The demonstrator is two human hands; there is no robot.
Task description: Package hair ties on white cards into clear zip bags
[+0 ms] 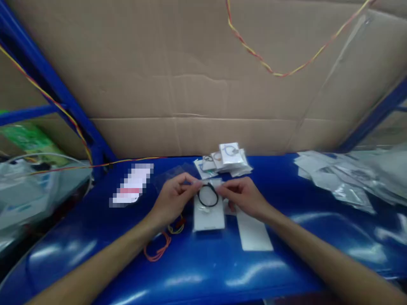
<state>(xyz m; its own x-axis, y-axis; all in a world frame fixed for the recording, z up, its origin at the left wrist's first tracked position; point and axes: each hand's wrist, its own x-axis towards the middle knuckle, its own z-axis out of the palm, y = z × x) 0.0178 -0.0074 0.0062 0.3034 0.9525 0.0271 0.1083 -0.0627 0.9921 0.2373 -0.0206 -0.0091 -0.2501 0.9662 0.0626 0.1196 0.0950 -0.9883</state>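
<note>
A clear plastic bag [209, 220] with a white card sits between my hands, over the blue surface. On the card's upper part is a black cord loop [208, 206], bracelet-like. My left hand [176, 195] pinches the bag's upper left edge, thumb against fingers. At the upper right edge, my right hand [243, 197] pinches the bag too. Whether the fingers also grip the loop cannot be made out. Partly under my right hand lies a white card [256, 233]. Near my left wrist are an orange cord [157, 253] and a yellow and red cord [177, 228].
Several bagged cards with cord loops [232, 154] are piled at the back. More clear bags [337, 176] lie at the right. A pixelated pale sheet [133, 184] is at the left. Cardboard [190, 84] and blue posts [57, 76] stand behind; a twisted wire [273, 74] hangs above.
</note>
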